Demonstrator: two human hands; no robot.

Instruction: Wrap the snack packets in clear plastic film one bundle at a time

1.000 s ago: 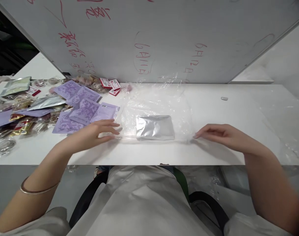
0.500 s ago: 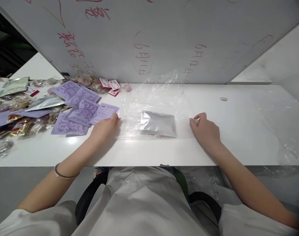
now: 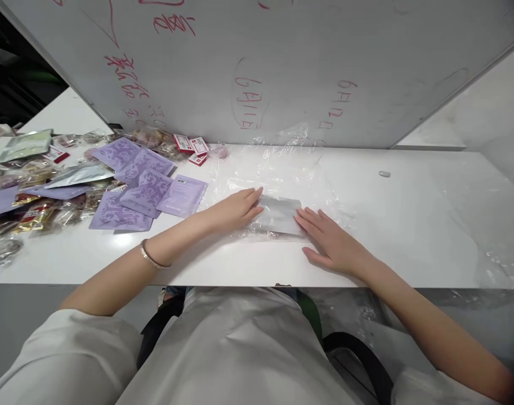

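A flat silver pouch (image 3: 277,215) lies on the white table with a clear plastic sheet or bag (image 3: 273,169) about it; whether the pouch is inside or only covered, I cannot tell. My left hand (image 3: 235,209) rests at the pouch's left end, fingers stretched out over the film. At the right end lies my right hand (image 3: 330,242), palm down with fingers apart and fingertips on the pouch's edge. Left of my left hand, a purple printed packet (image 3: 183,195) is face up beside several more purple packets (image 3: 147,191).
Several wrapped snack packs (image 3: 37,216) are heaped at the table's left. Small red-and-white tagged packets (image 3: 190,145) sit near the whiteboard (image 3: 299,67), which stands along the back edge. A small grey object (image 3: 384,174) lies to the right. More clear film (image 3: 493,225) covers the right end.
Both hands have moved inward from the plastic's two sides to the silver pouch. Their pinched fingers have opened out, and the film's sides now lie folded closer to the pouch.
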